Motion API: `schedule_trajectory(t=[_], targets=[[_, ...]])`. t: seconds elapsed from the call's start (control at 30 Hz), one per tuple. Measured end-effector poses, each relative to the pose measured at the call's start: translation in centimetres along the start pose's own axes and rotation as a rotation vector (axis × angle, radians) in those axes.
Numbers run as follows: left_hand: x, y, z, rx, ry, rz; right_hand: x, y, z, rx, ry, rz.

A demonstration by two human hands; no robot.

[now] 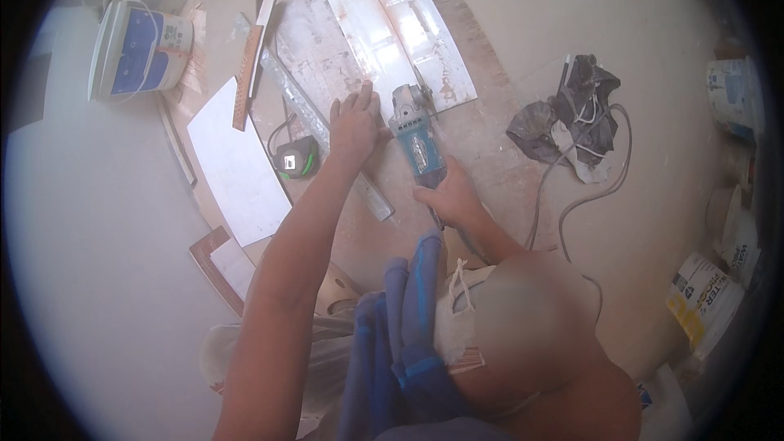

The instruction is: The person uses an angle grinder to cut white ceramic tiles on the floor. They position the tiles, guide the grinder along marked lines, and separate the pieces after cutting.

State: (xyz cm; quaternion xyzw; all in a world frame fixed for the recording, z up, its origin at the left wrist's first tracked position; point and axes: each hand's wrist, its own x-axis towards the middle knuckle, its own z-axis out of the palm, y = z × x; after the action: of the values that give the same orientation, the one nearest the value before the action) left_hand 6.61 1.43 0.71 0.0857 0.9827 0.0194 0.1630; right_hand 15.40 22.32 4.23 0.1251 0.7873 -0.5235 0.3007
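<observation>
My left hand [354, 126] presses on a glossy white tile sheet [441, 33] at the upper middle, fingers apart, just left of a teal angle grinder [420, 147]. My right hand [445, 196] is closed round the grinder's rear body, and its disc end rests at the sheet's near edge by a lengthwise seam. A metal straight bar [376, 200] runs diagonally under my left forearm. A black-and-green tape measure [294, 159] lies to its left, beside a plain white tile [229, 155].
Buckets [131, 57] stand upper left beside a pale wall. Narrow offcuts [245, 82] lie below them. A dark bundled bag [584, 98] and a cord [625, 131] lie right. Containers [706, 302] line the right side. Blue cloth [367, 359] and a blurred skin-coloured shape fill the lower foreground.
</observation>
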Motion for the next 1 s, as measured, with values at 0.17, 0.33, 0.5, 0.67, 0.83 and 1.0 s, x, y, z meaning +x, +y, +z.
schedule_trajectory(t=[0.17,0.33,0.5,0.67,0.83,1.0], targets=[[0.1,0.4,-0.4,-0.001,-0.03,-0.01,-0.4,0.8,0.1,-0.042,0.019,0.018],[-0.1,0.2,-0.1,0.008,-0.016,-0.015,-0.5,1.7,0.3,-0.057,0.023,0.011],[0.1,0.0,0.3,0.015,-0.011,0.007,-1.0,1.9,0.1,0.023,0.004,-0.024],[0.0,0.0,0.3,0.012,-0.001,0.003,-1.2,2.3,0.2,0.017,0.01,-0.012],[0.1,0.1,0.0,0.003,-0.027,-0.011,-1.5,3.2,0.5,0.023,0.018,-0.022],[0.0,0.4,-0.2,-0.024,0.003,-0.014,-2.2,1.9,-0.1,0.046,0.016,-0.024]])
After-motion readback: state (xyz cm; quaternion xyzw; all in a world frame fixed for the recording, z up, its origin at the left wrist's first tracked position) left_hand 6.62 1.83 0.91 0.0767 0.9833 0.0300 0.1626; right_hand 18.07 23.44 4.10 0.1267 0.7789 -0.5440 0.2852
